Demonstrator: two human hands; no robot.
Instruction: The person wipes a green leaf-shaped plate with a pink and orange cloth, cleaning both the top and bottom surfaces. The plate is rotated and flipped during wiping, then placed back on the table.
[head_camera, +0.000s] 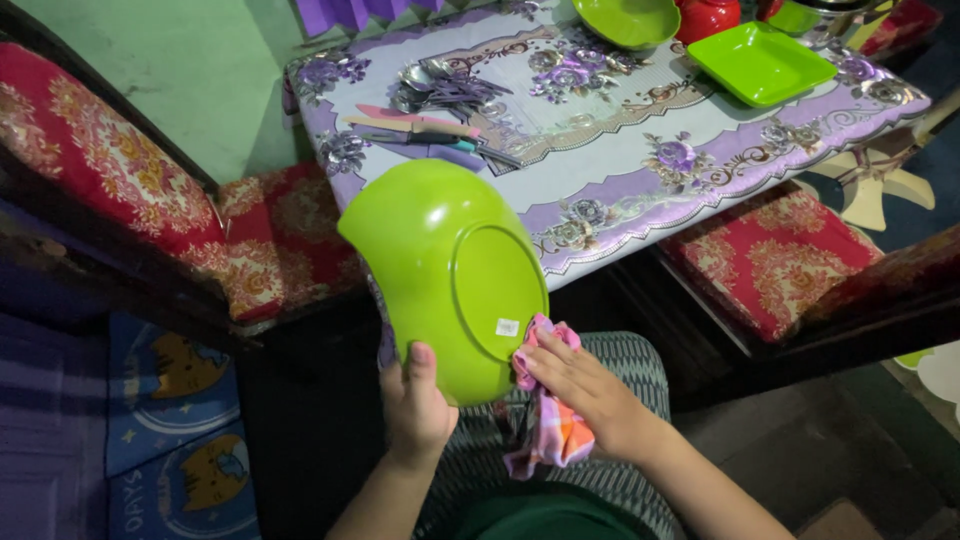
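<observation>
The left hand (415, 405) holds one green bowl (447, 275) up in front of the person, bottom side toward the camera, thumb pressed on its near rim and the other fingers hidden behind it. The right hand (580, 385) presses one pink checked cloth (548, 425) against the bowl's lower right edge, fingers (540, 360) held together and flat on the cloth. One small white rectangular sticker (507, 327) sits on the bowl's base ring, near the cloth. Beyond the bowl stands a counter (610, 170) under a purple flowered cover. On it, far right, lie one square green plate (762, 62), one more green bowl (628, 20) and one red pot (706, 15); on its left are a heap of spoons (445, 90) and a few knives (430, 135), too overlapped to count. Two red flowered seats flank it: one left (275, 240), one right (770, 255)
</observation>
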